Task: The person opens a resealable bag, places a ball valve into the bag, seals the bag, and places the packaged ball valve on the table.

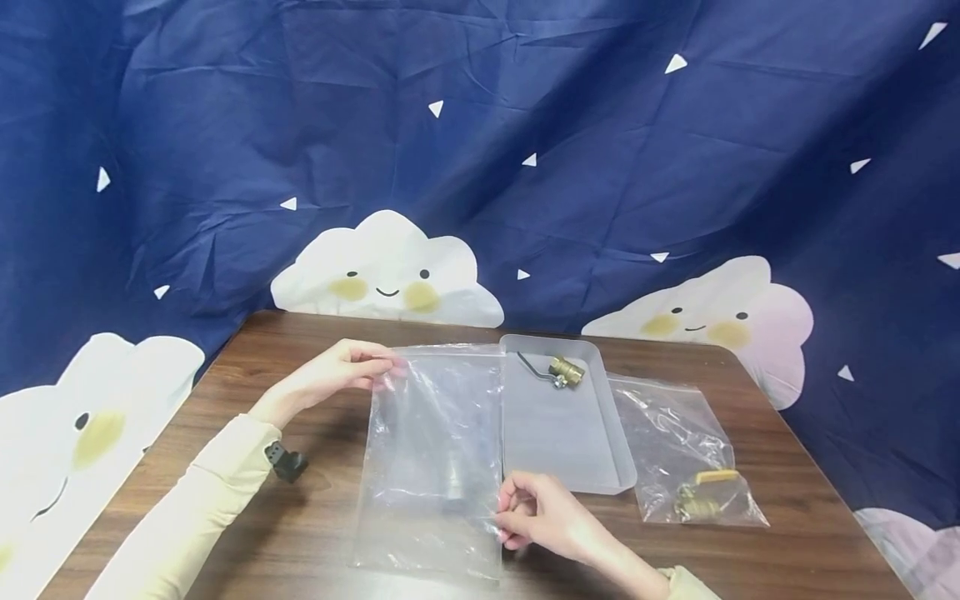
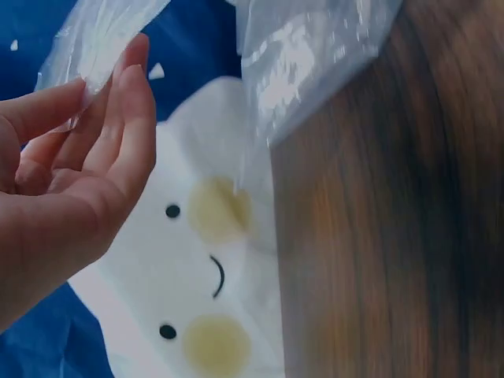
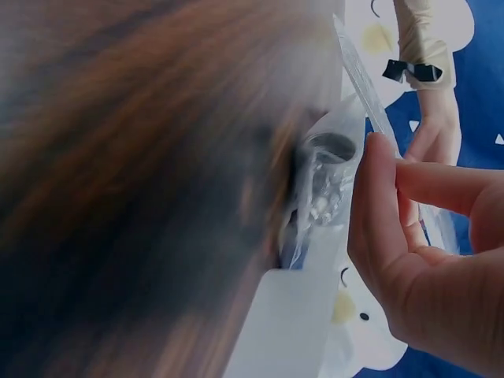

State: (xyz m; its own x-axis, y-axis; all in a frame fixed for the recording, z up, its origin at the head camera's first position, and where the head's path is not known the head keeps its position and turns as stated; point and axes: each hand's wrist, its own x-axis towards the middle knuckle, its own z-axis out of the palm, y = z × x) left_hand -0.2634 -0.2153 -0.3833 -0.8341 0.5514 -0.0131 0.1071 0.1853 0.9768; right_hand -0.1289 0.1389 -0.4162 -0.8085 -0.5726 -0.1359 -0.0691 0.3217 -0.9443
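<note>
A clear plastic bag (image 1: pixel 435 450) is stretched between both hands above the table. My left hand (image 1: pixel 337 375) pinches its upper left corner between thumb and fingers; the left wrist view shows the plastic caught there by the left fingers (image 2: pixel 134 102). Lower down, my right hand (image 1: pixel 543 517) pinches the bag's right edge. Through the plastic shows a blurred metal piece, whose round open end (image 3: pixel 331 147) appears in the right wrist view. Right of the bag, a brass ball valve (image 1: pixel 567 372) with a dark lever lies in a shallow translucent tray (image 1: pixel 558 450).
A second clear bag (image 1: pixel 667 425) lies right of the tray, with a yellow-handled brass valve (image 1: pixel 701 504) inside. The brown wooden table (image 1: pixel 780 500) ends at a blue curtain (image 1: pixel 480 167) printed with clouds. A black device (image 1: pixel 285 461) is strapped at the left wrist.
</note>
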